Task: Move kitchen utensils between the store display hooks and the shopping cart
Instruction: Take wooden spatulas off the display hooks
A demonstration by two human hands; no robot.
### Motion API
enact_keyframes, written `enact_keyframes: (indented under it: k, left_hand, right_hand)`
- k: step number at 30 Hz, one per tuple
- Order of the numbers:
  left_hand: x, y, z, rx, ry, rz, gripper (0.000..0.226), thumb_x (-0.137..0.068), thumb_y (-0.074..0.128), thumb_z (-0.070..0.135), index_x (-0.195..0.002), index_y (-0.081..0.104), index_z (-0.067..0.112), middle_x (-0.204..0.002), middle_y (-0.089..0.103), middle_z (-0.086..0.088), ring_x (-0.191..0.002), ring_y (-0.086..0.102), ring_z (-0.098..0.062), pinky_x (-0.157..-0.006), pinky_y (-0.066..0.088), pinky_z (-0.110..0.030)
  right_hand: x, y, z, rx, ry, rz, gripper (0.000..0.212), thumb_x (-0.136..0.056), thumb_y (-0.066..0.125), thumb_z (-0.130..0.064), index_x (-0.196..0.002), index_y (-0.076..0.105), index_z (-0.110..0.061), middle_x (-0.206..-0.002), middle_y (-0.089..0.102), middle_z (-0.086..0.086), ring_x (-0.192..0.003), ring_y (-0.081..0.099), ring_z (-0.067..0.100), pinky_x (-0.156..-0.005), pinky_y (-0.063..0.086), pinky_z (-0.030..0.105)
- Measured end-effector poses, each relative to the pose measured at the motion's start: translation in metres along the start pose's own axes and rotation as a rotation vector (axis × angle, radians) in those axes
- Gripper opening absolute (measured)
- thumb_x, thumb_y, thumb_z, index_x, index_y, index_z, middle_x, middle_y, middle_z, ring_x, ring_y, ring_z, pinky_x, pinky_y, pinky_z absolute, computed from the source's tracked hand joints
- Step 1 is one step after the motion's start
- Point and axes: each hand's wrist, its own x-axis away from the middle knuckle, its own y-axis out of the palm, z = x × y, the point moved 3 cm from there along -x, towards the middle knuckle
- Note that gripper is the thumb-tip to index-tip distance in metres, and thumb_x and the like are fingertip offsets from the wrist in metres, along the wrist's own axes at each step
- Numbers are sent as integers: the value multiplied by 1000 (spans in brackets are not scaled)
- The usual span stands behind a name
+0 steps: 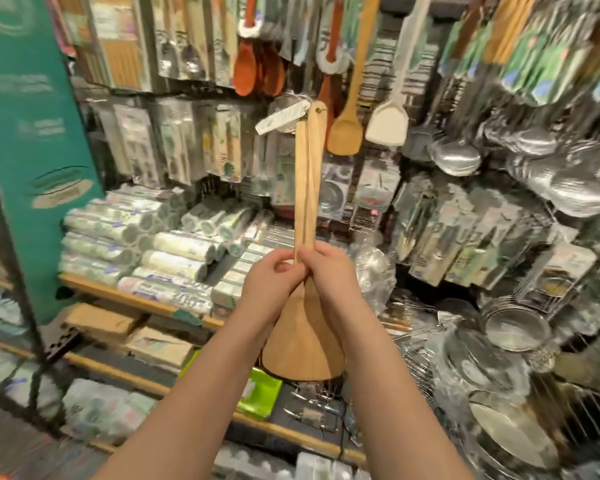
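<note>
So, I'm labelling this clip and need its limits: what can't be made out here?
All in the head view:
- Print on the white paper tag: blurred by motion.
- Blades of the pale wooden spatulas: they overlap, and the left hand, right hand and forearms cover their edges.
- The display hooks: hidden behind the hanging goods.
- The shopping cart: nowhere in frame.

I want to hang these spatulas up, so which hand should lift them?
Probably the right hand. Both hands grip the spatulas at one height, but the hanging spatula and white spatula are up to the right, nearer it than the left hand.
</note>
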Motion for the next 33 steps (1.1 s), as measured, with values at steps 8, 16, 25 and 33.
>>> enact_keyframes:
  k: [8,16,25,33]
  left_hand:
    - [-101,15,33,60,86,-166,15,-85,62,9,-96,67,17,-79,69,-3,-71,63,-11,-64,49,-21]
    - [-191,-4,81,41,226,-180,9,-87,59,18,-93,66,19,-86,69,-2,-78,61,-14,-70,46,-24]
    - [-236,-5,115,-98,436,10,10,-91,57,17,-91,63,24,-82,67,8,-81,62,-11,-75,46,-28]
    - [-274,18,146,-136,467,83,13,-92,54,20,-99,65,21,-88,67,7,-85,61,-10,-71,42,-24]
  right_hand:
    - [-79,-15,-38,-29,-58,184,17,-88,54,-18,-83,68,-10,-90,70,19,-89,66,34,-87,49,51]
    - [-152,7,-94,5,-232,314,20,-77,53,-36,-77,68,-23,-85,71,5,-88,65,27,-87,49,49]
    - [-194,-2,-126,29,-408,342,15,-90,53,-15,-84,67,-16,-79,70,2,-77,63,15,-73,49,34]
    - [-231,-39,-151,78,-462,429,24,-93,51,-15,-72,57,-23,-64,58,-9,-53,51,-5,-55,37,19]
